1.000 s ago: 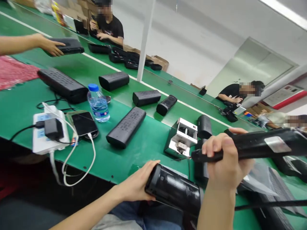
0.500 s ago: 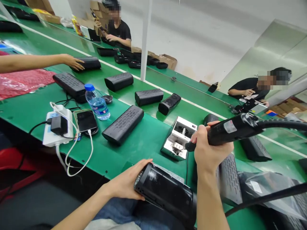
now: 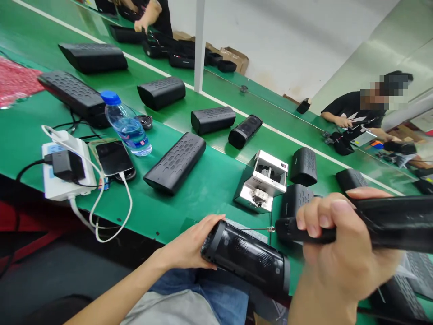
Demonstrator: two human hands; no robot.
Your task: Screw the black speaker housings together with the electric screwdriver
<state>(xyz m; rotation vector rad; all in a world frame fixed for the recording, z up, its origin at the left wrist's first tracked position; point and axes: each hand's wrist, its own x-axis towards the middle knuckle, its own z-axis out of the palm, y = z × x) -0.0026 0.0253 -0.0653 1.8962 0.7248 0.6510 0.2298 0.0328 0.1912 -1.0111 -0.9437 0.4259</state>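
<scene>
My left hand [image 3: 198,241] grips the left end of a black speaker [image 3: 248,255] with a glossy, perforated face, tilted above my lap at the bench edge. My right hand [image 3: 348,248] is wrapped around a black electric screwdriver [image 3: 392,221]. The screwdriver's thin bit points left, across the far edge of the speaker; whether the tip touches it I cannot tell. Just beyond the speaker stands a silver screw feeder [image 3: 265,180] on the green bench mat.
Several black speaker housings, one of them [image 3: 176,164] near me, lie along the green bench [image 3: 216,180]. At left are a water bottle [image 3: 126,124], a phone [image 3: 114,158] and a white power strip [image 3: 86,151] with cables. Co-workers sit across the bench, one person [image 3: 352,108] at right.
My right hand has come nearer the camera, away from the feeder, and its screwdriver bit now points across the speaker. The co-worker's arm at left has left the view.
</scene>
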